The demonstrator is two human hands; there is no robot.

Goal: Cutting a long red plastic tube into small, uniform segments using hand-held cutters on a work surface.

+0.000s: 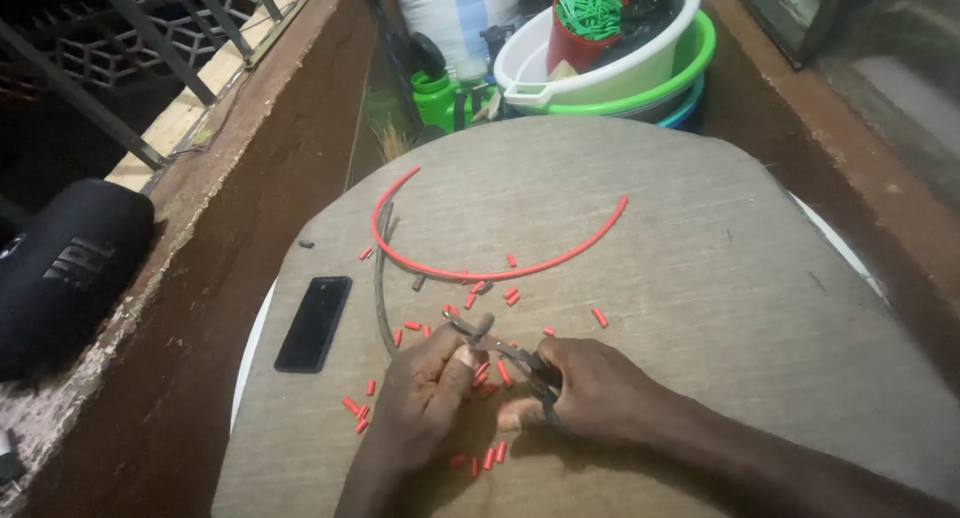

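Observation:
My right hand [590, 388] grips the dark handles of a pair of pliers [500, 350], whose jaws point left toward a short grey wire piece. My left hand [425, 388] pinches that grey wire piece [483, 328] at the pliers' jaws. A long red wire [500, 273] curves across the grey board [700, 278] beyond my hands. A grey stripped wire [381, 278] lies beside it on the left. Several short red insulation bits [600, 317] are scattered around both hands.
A black phone [314, 323] lies face up at the board's left. A black cylindrical speaker [65, 268] rests on the ledge at far left. Stacked plastic basins [640, 73] holding a red cup of green pegs stand beyond the board's far edge.

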